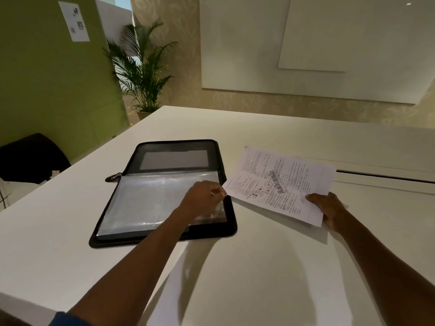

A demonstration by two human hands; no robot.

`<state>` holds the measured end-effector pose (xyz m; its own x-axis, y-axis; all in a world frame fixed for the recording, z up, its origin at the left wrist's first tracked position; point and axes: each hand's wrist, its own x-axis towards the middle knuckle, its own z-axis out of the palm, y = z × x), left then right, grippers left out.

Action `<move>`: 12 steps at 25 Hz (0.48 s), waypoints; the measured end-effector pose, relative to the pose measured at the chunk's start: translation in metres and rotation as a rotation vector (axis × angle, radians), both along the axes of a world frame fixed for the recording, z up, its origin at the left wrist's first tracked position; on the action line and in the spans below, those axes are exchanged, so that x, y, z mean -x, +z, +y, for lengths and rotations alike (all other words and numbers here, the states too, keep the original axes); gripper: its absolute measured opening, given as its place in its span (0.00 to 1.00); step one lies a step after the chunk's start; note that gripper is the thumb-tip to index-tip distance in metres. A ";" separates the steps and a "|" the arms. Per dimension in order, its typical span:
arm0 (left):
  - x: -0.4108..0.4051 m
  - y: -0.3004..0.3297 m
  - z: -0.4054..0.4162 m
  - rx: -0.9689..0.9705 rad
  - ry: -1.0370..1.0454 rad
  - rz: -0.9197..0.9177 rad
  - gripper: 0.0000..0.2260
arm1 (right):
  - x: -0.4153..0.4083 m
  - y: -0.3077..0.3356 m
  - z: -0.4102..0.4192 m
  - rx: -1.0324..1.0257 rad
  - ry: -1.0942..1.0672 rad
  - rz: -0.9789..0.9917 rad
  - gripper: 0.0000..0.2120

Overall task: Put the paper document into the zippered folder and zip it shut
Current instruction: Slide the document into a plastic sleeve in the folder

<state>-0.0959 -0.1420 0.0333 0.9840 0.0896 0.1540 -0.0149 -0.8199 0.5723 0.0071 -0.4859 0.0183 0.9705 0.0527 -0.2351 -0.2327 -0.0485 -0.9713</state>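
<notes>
Holding the paper (277, 184) by its near corner, the right hand (329, 208) keeps its grip clamped on the sheet, which hangs just beside the open folder (164, 194) and not yet inside it. The left hand (207, 196) rests on the right edge of the clear plastic sleeve (150, 198), fingers pinched together there; I cannot tell if they really hold the film. The risk, I think, is that the thin sleeve stays closed, so the paper catches on its edge and bends or creases. One-corner holding lets the sheet droop. Later the zipper pull (113, 177), at the left of the spine on the white tabletop (259, 267), may bite a corner that sticks out.
</notes>
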 end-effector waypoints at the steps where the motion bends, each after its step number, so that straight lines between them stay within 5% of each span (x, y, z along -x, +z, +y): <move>1: -0.008 -0.003 0.000 0.008 0.099 -0.055 0.06 | -0.001 0.000 -0.002 0.001 0.003 0.001 0.22; 3: -0.024 -0.011 0.000 0.002 0.262 -0.046 0.04 | -0.005 0.000 -0.005 0.012 0.011 0.001 0.22; 9: -0.050 -0.025 -0.002 -0.089 0.463 0.147 0.27 | -0.015 0.000 -0.010 0.001 0.035 -0.031 0.22; 12: -0.052 -0.025 -0.004 -0.133 0.513 0.116 0.23 | -0.021 -0.001 -0.011 -0.019 0.058 -0.038 0.23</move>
